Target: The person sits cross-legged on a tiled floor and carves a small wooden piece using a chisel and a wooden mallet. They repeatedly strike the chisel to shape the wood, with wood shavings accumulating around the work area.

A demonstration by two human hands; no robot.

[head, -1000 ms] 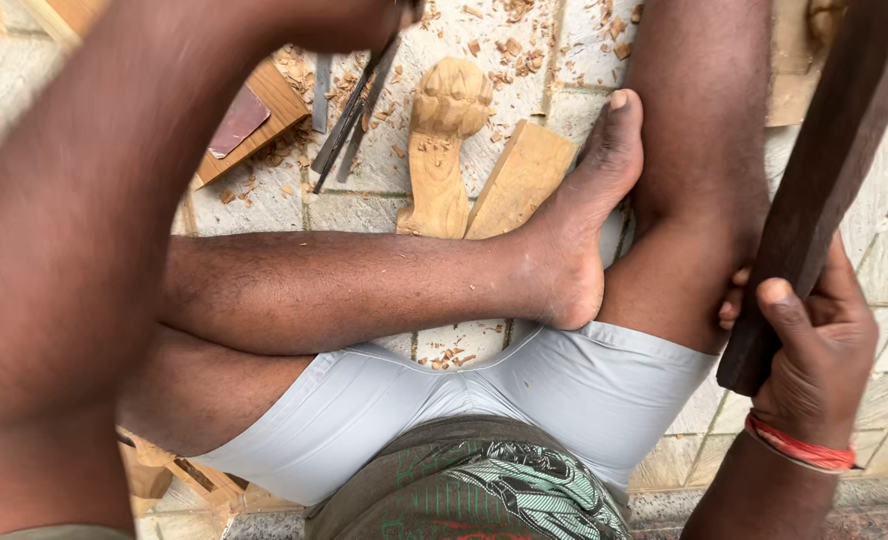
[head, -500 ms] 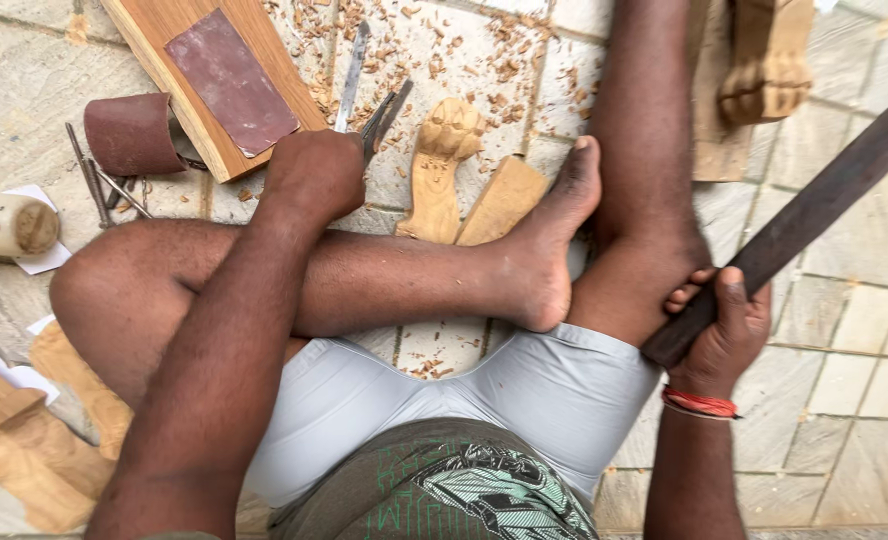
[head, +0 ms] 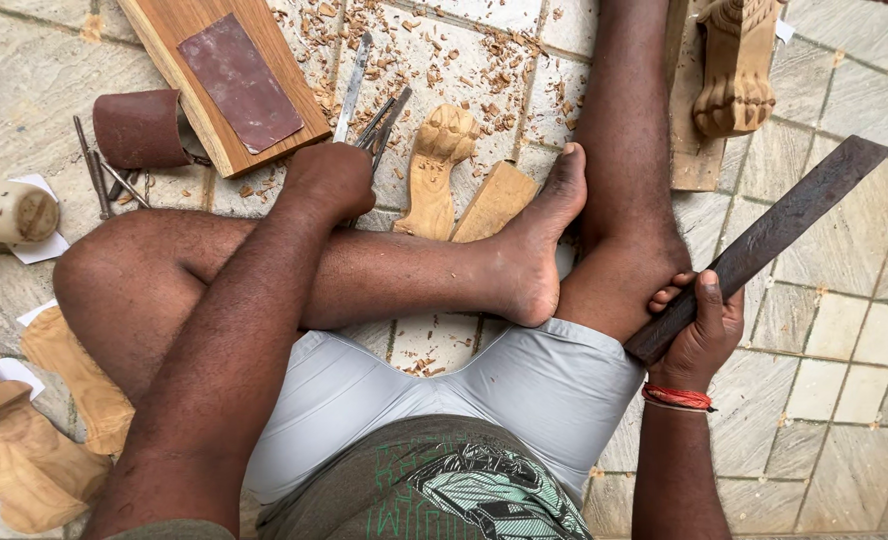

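Little changed in half a second: left hand (head: 332, 178) closed on thin metal chisels (head: 376, 122); right hand (head: 699, 330) clamps long dark flat wooden bar (head: 764, 240).

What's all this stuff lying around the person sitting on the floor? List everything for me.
Wooden board: one, brown, top left, a dark red sandpaper sheet on it.
Sandpaper roll: one, dark red, left of the board.
Chisels: several, grey metal, under the left hand's fingers; thinner ones by the roll.
Carved paw leg: one, pale wood, centre, beside a plain wood block.
Larger carved paw: one, tan, top right.
Mallet: one, cream, left edge.
Carved wood pieces: a few, tan, bottom left.
Wood shavings: many, on the tiled floor.
Flat dark bar: one, blackish, in the right hand.
Left hand: on the chisels.
Right hand: gripping the bar, red thread at the wrist.
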